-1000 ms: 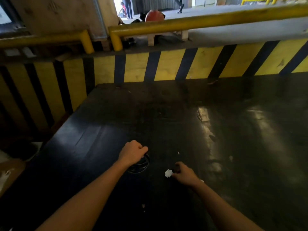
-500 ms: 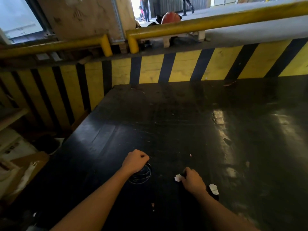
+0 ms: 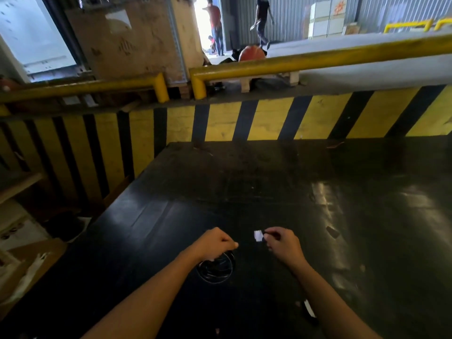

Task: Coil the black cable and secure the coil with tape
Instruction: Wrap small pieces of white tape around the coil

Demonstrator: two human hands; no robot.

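Near the tabletop's (image 3: 244, 192) front edge, our left hand (image 3: 214, 243) grips the coiled black cable (image 3: 216, 269), while our right hand (image 3: 281, 243) pinches a small white tape piece (image 3: 257, 235).

left hand (image 3: 215, 243): fisted, forearm extended | right hand (image 3: 281, 243): fingertips pinched, apparently closed, forearm extended

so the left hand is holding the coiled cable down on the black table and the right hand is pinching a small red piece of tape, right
Not quite: the head view shows the piece of tape is white, not red. The rest holds: the left hand is closed on the coiled cable over the black table, and the right hand pinches the tape at its fingertips.
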